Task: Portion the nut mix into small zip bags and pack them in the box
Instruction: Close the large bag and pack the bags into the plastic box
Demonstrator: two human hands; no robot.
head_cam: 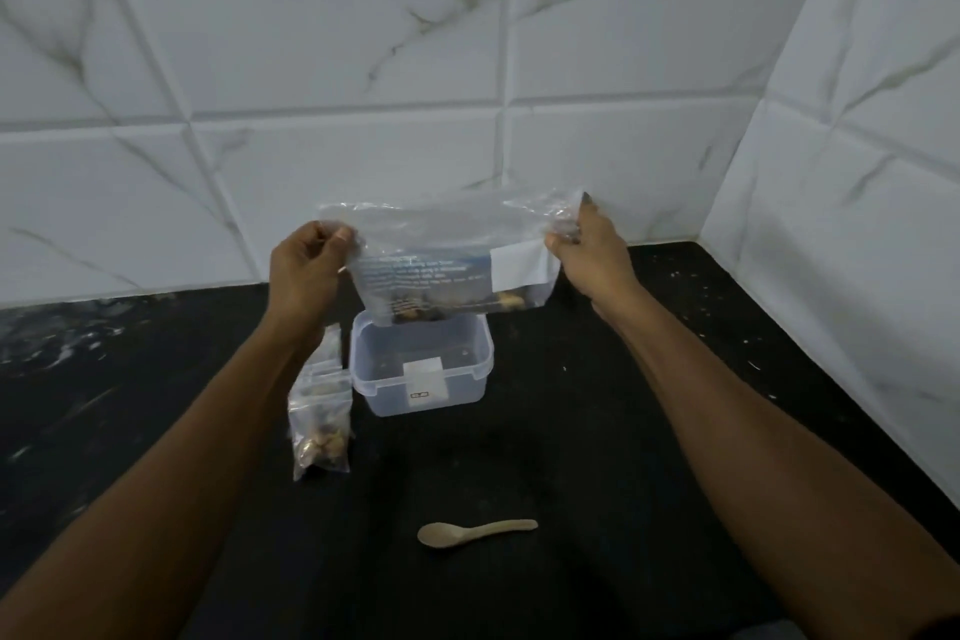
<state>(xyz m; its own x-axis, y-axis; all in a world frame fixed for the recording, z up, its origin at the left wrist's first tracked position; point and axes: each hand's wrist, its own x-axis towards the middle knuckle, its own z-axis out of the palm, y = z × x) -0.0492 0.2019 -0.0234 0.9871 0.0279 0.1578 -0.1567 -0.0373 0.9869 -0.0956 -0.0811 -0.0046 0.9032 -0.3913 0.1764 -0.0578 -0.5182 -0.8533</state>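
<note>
Nut mix bag [447,255] held up over counter [649,431], long axis L–R, top edge stretched between hands. L hand [306,270] pinches left corner, R hand [587,250] pinches right. Few nuts left at bottom. Head view: box [421,369] directly below bag, open, looks unfilled. Small zip bags [319,421] w/ nuts beside box, nearer L hand. Spoon [475,531] nearer camera.

On the tabletop [623,431] a box [421,369] sits at center. Small bags [319,426] lie touching it at its 9 o'clock, a spoon [475,533] well apart at 6. A big bag [447,265] hangs above the box.
</note>
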